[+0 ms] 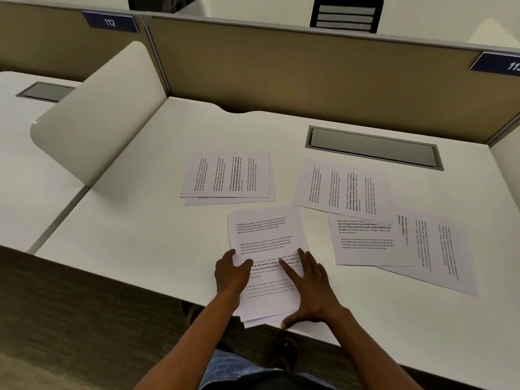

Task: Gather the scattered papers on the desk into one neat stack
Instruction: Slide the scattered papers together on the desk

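Note:
Printed white sheets lie scattered on the white desk (146, 198). A small pile of sheets (264, 237) sits at the front edge, its lower corners hanging over it. My left hand (230, 274) grips the pile's left edge, thumb on top. My right hand (311, 288) lies flat on the pile's right side with fingers straight and spread. Two overlapping sheets (228, 177) lie farther back, turned sideways. To the right lie more sheets: a sideways one (343, 190), an upright one (365, 243) and another sideways one (441, 249), overlapping each other.
A grey cable hatch (374, 149) is set into the desk at the back right. A tan partition wall (309, 71) closes the back. A rounded cream side divider (95, 116) stands on the left. The desk's front edge runs just under my wrists.

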{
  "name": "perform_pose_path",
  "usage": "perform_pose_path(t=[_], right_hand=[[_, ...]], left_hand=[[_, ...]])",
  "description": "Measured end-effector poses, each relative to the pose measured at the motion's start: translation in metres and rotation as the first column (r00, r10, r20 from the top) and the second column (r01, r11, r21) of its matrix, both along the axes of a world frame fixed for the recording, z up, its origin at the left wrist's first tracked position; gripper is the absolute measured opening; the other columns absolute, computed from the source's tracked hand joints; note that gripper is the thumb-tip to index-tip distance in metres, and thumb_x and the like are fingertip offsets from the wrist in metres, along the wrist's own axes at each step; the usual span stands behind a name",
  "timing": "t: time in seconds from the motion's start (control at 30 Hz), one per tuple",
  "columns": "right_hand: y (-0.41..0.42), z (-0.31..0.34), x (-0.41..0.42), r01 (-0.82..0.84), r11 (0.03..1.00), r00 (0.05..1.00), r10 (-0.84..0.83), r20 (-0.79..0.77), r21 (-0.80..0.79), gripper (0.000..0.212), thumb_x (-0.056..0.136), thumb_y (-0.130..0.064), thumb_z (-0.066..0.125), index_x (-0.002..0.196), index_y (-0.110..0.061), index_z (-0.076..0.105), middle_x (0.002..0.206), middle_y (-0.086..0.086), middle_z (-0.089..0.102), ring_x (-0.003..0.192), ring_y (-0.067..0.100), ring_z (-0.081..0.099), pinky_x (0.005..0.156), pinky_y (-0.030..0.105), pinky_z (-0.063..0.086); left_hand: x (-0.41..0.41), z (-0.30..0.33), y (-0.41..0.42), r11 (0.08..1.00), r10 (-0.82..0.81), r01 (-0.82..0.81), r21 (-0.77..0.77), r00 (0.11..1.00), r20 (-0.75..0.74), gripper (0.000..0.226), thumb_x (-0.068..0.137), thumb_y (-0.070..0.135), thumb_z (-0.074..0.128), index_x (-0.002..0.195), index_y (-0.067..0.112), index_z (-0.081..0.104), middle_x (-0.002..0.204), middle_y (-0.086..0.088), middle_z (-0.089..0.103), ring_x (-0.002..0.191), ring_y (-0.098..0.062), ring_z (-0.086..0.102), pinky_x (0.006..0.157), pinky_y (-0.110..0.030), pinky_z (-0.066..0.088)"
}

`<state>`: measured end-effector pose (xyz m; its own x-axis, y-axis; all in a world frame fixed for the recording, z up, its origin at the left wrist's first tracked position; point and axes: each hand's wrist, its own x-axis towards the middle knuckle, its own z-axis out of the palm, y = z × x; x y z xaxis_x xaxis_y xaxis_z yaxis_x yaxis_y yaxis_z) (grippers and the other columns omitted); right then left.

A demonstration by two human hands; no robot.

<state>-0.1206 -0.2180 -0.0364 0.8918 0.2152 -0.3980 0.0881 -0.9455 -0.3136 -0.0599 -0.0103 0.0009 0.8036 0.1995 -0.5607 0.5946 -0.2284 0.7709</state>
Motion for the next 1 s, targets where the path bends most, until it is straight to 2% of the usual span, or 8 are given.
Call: perform_pose_path(t=[0.17,0.4,0.53,0.6,0.73,0.9,1.0], right_hand=[[-0.003,-0.005,-0.003,0.011,0.999,0.999,-0.013,0.044,0.047,0.142,0.041,-0.092,0.062,0.148,-0.047,-0.018,0.156,0.005,-0.038,0.143,0.028,-0.035,0.118,0.050,-0.014],[0.003,-0.015,-0.006,0.049,0.996,0.990,-0.058,0.127,0.073,0.131,0.049,-0.095,0.054,0.151,-0.044,-0.011,0.158,0.005,-0.033,0.142,0.026,-0.038,0.119,0.054,-0.013],[0.010,-0.019,-0.009,0.118,0.987,0.973,-0.137,0.186,0.108,0.123,0.055,-0.093,0.052,0.153,-0.042,0.000,0.163,0.005,-0.020,0.148,0.027,-0.026,0.120,0.057,-0.005],[0.016,-0.020,-0.008,0.144,0.984,0.965,-0.164,0.205,0.108,0.119,0.057,-0.094,0.048,0.154,-0.042,0.001,0.164,0.005,-0.016,0.149,0.027,-0.022,0.120,0.056,-0.006],[0.020,-0.019,-0.008,0.115,0.989,0.968,-0.133,0.211,0.093,0.119,0.056,-0.099,0.042,0.153,-0.043,0.001,0.163,0.003,-0.017,0.149,0.024,-0.023,0.117,0.057,-0.011],[0.009,-0.020,-0.012,0.096,0.991,0.971,-0.114,0.212,0.092,0.121,0.055,-0.100,0.043,0.154,-0.041,0.003,0.163,0.003,-0.018,0.148,0.024,-0.025,0.119,0.056,-0.004],[0.012,-0.022,-0.011,0.115,0.989,0.966,-0.133,0.220,0.093,0.116,0.060,-0.098,0.041,0.154,-0.040,0.005,0.164,0.002,-0.016,0.149,0.022,-0.022,0.120,0.054,-0.004]], left_hand=[[-0.014,-0.003,-0.004,0.999,-0.023,0.022,0.027,0.999,0.040,0.071,0.089,0.029,0.068,0.151,0.022,0.033,0.151,-0.005,0.042,0.134,-0.025,0.047,0.110,-0.045,0.043],[-0.021,-0.006,-0.002,0.997,-0.007,0.001,0.081,0.997,0.071,0.068,0.090,0.030,0.068,0.150,0.022,0.036,0.150,-0.007,0.042,0.136,-0.024,0.045,0.112,-0.042,0.040],[-0.023,-0.008,-0.002,0.997,-0.005,-0.002,0.083,0.997,0.073,0.067,0.090,0.028,0.068,0.149,0.021,0.036,0.149,-0.007,0.043,0.135,-0.023,0.044,0.112,-0.041,0.040],[-0.024,-0.009,-0.003,0.996,-0.005,-0.001,0.085,0.997,0.075,0.068,0.090,0.028,0.068,0.150,0.022,0.035,0.150,-0.006,0.043,0.136,-0.023,0.044,0.113,-0.041,0.039],[-0.023,-0.010,-0.002,0.993,-0.027,0.019,0.112,0.997,0.071,0.068,0.090,0.029,0.067,0.150,0.023,0.035,0.150,-0.006,0.043,0.136,-0.024,0.044,0.113,-0.042,0.040],[-0.023,-0.013,0.002,0.990,-0.054,0.043,0.133,0.996,0.077,0.067,0.090,0.028,0.068,0.149,0.021,0.037,0.150,-0.007,0.044,0.136,-0.023,0.044,0.113,-0.039,0.038],[-0.025,-0.017,0.002,0.986,-0.084,0.070,0.152,0.993,0.085,0.068,0.089,0.029,0.069,0.149,0.021,0.037,0.150,-0.006,0.044,0.137,-0.023,0.044,0.114,-0.043,0.038]])
